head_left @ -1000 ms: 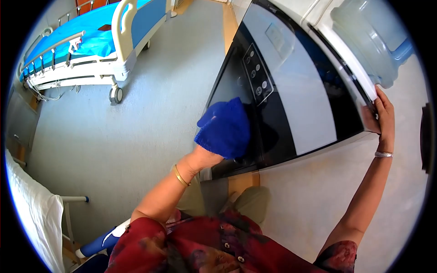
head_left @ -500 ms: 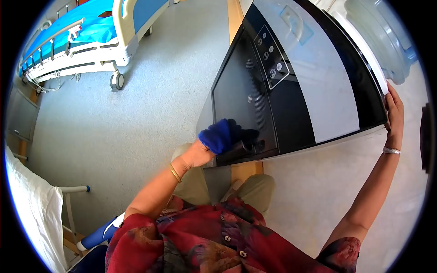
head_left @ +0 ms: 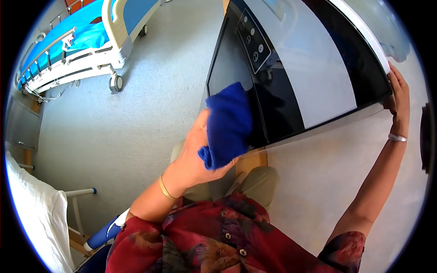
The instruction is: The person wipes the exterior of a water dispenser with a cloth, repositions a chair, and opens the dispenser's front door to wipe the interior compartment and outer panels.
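Bottle (head_left: 393, 34), just one, far right atop one dispenser (head_left: 314, 68); can't tell what's inside. Left hand's (head_left: 193, 154) holding one blue cloth (head_left: 230, 125) at the dispenser's near left, long axis running near to far. Right hand's (head_left: 398, 93) on the right edge, fingers close together.

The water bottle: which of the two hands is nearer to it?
Right. The right hand is at the edge of the dispenser, close to the bottle. The left hand, with the cloth, is farther away, by the dispenser's front.
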Action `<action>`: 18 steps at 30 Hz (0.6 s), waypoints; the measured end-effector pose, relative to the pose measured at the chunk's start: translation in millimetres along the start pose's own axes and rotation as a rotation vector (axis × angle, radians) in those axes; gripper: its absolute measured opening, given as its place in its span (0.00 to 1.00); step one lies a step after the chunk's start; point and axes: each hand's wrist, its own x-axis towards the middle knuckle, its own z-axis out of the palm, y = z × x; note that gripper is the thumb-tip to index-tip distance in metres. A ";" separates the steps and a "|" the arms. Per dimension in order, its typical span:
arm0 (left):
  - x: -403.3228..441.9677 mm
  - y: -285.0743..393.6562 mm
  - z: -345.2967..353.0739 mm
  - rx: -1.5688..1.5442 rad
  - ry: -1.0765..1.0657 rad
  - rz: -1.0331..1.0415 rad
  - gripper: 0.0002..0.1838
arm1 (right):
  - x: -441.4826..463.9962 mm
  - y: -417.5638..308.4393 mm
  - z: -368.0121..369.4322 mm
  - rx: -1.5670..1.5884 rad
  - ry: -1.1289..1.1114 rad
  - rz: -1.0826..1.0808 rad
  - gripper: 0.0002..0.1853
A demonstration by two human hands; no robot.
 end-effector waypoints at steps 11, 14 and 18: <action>-40.6 0.4 25.8 0.328 -0.079 0.011 0.13 | 8.5 3.7 -3.7 -0.004 -0.053 0.083 0.19; -42.3 0.5 33.6 0.108 -0.054 -0.161 0.14 | 5.5 -1.2 -3.3 -0.020 -0.072 0.136 0.20; -29.7 6.3 34.3 0.152 -0.084 -0.024 0.14 | 10.5 4.9 -3.4 0.063 -0.062 0.124 0.20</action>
